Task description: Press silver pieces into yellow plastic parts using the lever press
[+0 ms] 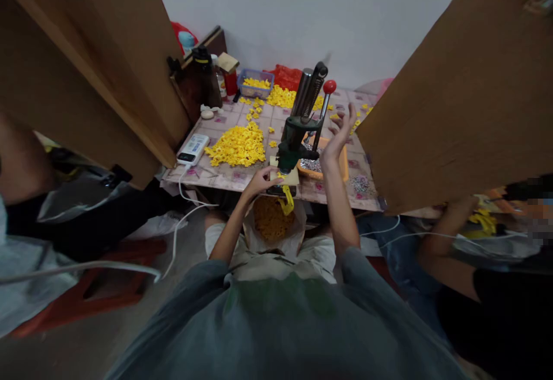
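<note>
A green hand press (292, 141) stands at the table's front edge, its lever topped by a red knob (329, 87). My left hand (261, 182) is at the press base, thumb and fingers closing on a small yellow piece (280, 177) under the ram. The piece's exact shape is too small to make out. Below it, a yellow plastic strip (287, 200) hangs over an open bag (298, 236) between my knees, with yellow-orange pieces inside. My right hand (339, 135) is raised beside the lever, fingers apart and holding nothing.
Yellow flower-shaped pieces (237, 145) lie heaped left of the press. An orange tray (344, 164) of small metal parts sits right of it. A blue basket (259, 75) stands behind; a white power bank (193, 149) lies left. Cardboard panels (462, 98) flank the table; people sit on both sides.
</note>
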`<control>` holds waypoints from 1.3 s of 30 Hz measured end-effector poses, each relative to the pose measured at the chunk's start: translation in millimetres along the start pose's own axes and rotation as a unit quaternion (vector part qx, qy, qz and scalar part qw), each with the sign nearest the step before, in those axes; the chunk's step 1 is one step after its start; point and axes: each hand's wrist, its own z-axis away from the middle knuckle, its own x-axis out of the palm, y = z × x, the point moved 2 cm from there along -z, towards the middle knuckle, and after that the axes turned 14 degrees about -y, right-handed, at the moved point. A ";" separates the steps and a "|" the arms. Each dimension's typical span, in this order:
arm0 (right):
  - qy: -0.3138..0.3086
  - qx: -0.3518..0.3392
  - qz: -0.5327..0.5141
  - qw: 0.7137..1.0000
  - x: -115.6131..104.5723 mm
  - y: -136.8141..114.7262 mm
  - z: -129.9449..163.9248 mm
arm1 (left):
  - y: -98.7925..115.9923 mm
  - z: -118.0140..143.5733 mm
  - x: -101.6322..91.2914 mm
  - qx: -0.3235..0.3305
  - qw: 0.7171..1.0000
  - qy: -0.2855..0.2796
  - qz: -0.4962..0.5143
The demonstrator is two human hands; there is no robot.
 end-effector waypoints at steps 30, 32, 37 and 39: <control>-0.430 0.247 0.385 0.779 -43.9 102.3 48.7 | 15.8 21.4 -32.9 -0.292 0.820 0.161 -0.465; -0.442 0.247 0.354 0.786 -47.3 104.7 43.3 | 18.9 22.5 -36.4 -0.309 0.819 0.135 -0.465; -0.425 0.225 0.283 0.830 -56.6 104.0 44.0 | 27.3 26.1 -45.0 -0.316 0.818 0.069 -0.476; -0.392 0.206 0.252 0.860 -57.7 103.4 44.9 | 28.8 28.4 -45.7 -0.301 0.818 0.050 -0.487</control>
